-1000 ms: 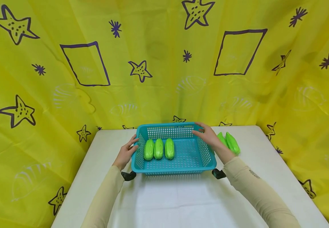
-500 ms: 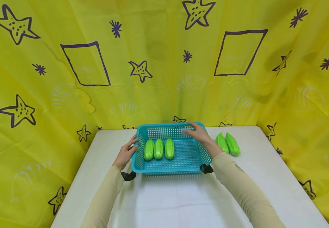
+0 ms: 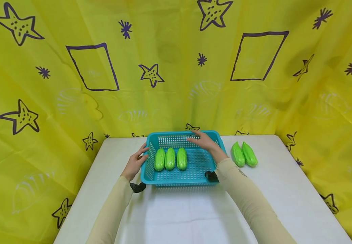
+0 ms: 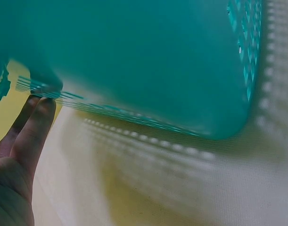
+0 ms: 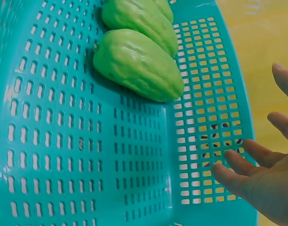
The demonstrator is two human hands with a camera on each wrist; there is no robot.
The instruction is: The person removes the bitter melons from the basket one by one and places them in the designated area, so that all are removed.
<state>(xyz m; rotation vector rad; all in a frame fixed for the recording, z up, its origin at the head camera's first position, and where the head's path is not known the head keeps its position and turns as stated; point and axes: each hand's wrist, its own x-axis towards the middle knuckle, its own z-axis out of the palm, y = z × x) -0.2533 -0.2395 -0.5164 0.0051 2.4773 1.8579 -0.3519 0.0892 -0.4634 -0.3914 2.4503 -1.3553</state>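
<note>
A teal perforated plastic basket (image 3: 197,166) stands on the table. Three glossy light-green oblong gourd-like pieces (image 3: 170,158) lie side by side in its left half; the right wrist view shows the lumpy skin of the nearest piece (image 5: 138,65). My left hand (image 3: 133,165) touches the basket's left rim, its fingers fairly straight in the left wrist view. Over the right part of the basket my right hand (image 3: 204,141) hovers near the back wall, fingers spread and relaxed, holding nothing. Whether its fingertips touch the rim I cannot tell.
Two more green pieces (image 3: 244,154), tapered at the far end, lie together on the white tabletop (image 3: 176,217) right of the basket. A yellow curtain (image 3: 176,101) with printed stars encloses the table at back and sides.
My right hand has moved left from the basket's right rim to over its inside, uncovering the two green pieces outside. My left hand and the basket have stayed in place.
</note>
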